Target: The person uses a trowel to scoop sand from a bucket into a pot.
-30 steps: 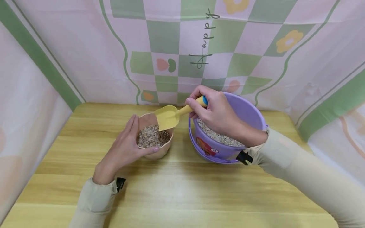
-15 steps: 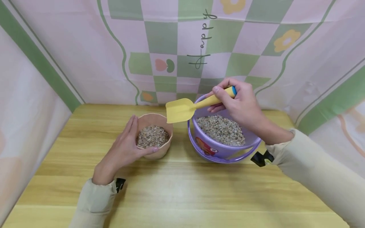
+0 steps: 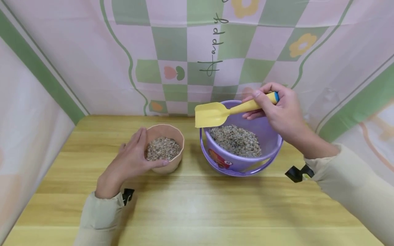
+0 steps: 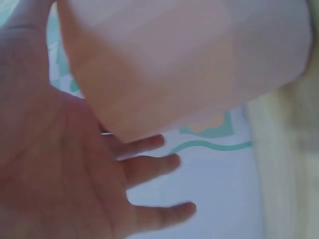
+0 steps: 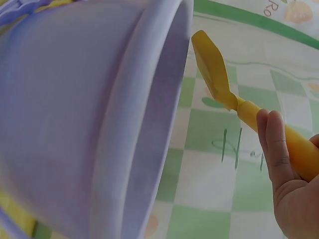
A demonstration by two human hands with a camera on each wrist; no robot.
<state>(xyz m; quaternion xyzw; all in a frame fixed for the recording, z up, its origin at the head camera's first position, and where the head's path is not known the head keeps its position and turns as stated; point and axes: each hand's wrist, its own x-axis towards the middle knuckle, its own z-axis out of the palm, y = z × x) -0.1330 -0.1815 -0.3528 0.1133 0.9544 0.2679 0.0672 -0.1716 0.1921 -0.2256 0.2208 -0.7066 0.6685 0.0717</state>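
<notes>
A yellow toy shovel [image 3: 211, 114] with a blue handle end is gripped in my right hand [image 3: 284, 109]. Its blade, with no gravel visible on it, hovers above the left rim of a purple bucket [image 3: 237, 164]. Mixed small gravel [image 3: 236, 140] lies inside the bucket. My left hand [image 3: 130, 157] rests against a peach-coloured pot [image 3: 172, 164], thumb along the front rim and fingers at the left side. In the left wrist view several fingers [image 4: 154, 167] stretch out straight beside the pot's wall. Gravel [image 3: 163, 149] partly fills the pot. The right wrist view shows the shovel [image 5: 212, 64] beyond the bucket's rim.
Pot and bucket stand apart on a wooden table [image 3: 191, 205]. The bucket's purple handle [image 3: 240, 173] hangs down along its front. A checkered cloth [image 3: 169, 42] rises behind the table, with pale cloth at both sides.
My right hand has carried the shovel right and slightly up, from over the pot to the bucket's left rim. The left hand stays at the pot. The whole view has shifted slightly.
</notes>
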